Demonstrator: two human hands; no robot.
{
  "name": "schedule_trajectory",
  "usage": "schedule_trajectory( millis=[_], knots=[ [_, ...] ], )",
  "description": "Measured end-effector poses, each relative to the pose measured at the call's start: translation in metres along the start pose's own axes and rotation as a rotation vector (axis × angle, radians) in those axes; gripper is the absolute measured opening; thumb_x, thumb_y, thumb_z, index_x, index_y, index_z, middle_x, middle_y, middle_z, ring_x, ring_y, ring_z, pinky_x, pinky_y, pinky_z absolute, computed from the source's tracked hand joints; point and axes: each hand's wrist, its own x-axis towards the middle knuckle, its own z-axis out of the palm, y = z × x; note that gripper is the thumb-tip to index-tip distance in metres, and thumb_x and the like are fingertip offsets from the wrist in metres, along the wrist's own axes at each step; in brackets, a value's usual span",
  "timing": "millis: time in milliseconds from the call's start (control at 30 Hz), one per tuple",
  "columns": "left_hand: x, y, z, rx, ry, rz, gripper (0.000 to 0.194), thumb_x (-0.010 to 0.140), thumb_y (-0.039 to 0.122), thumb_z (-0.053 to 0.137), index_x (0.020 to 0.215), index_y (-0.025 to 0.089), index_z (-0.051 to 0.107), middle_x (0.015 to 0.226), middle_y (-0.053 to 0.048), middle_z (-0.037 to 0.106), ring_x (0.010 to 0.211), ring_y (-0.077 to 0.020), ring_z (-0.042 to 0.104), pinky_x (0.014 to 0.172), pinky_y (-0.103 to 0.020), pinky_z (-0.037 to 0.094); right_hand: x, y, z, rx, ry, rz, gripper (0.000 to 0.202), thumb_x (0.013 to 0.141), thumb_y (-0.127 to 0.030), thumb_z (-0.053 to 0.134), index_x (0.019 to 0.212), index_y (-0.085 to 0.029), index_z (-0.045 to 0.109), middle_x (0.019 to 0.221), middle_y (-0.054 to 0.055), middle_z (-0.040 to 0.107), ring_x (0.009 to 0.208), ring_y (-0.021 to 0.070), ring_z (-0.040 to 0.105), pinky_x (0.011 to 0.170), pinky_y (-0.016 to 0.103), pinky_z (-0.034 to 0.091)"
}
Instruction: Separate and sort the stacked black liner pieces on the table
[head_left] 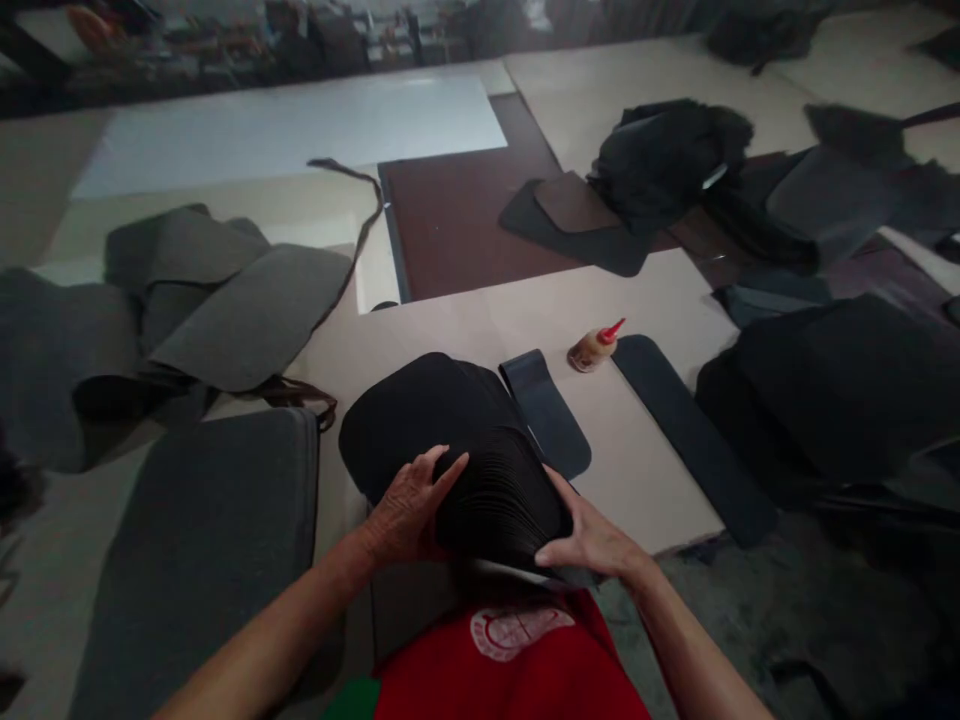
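Note:
A thick stack of black sheets with rounded corners [502, 490] lies at the table's near edge, its layers fanned and curved toward me. My left hand [412, 500] grips its left side, thumb and forefinger over the top, the other fingertips partly hidden. On the opposite side, my right hand [596, 535] clasps the near right corner, thumb on the front layers and fingers along the far edge. More flat black pieces [412, 410] spread out behind the stack. Just to its right lies a folded dark strip [547, 415].
A glue bottle with a red nozzle [592, 348] stands beyond the strip, beside a long dark panel [690, 435]. Grey pieces [255, 315] are heaped at left, above a dark padded panel [210, 530]. Black piles [840, 390] crowd the right. A white sheet [300, 130] lies farther back.

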Motion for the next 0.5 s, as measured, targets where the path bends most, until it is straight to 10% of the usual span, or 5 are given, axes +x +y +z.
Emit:
schedule_trajectory(
  millis=[200, 500],
  knots=[
    [0.000, -0.004, 0.004, 0.025, 0.022, 0.035, 0.137, 0.054, 0.061, 0.084, 0.159, 0.029, 0.001, 0.153, -0.023, 0.025, 0.138, -0.0458, 0.038, 0.108, -0.058, 0.042, 0.018, 0.010, -0.004, 0.340, 0.144, 0.054, 0.076, 0.078, -0.070, 0.068, 0.137, -0.023, 0.058, 0.138, 0.009, 0.063, 0.126, 0.0333, 0.057, 0.111, 0.048, 0.040],
    [-0.005, -0.005, 0.009, 0.053, 0.039, 0.044, 0.132, 0.054, 0.053, 0.084, 0.159, 0.024, 0.010, 0.155, -0.023, 0.023, 0.138, -0.0451, 0.038, 0.110, -0.057, 0.041, 0.058, -0.016, 0.004, 0.460, 0.276, 0.117, 0.056, 0.075, -0.072, 0.070, 0.093, -0.019, 0.077, 0.095, 0.006, 0.078, 0.089, 0.0256, 0.066, 0.085, 0.037, 0.050]
  ],
)
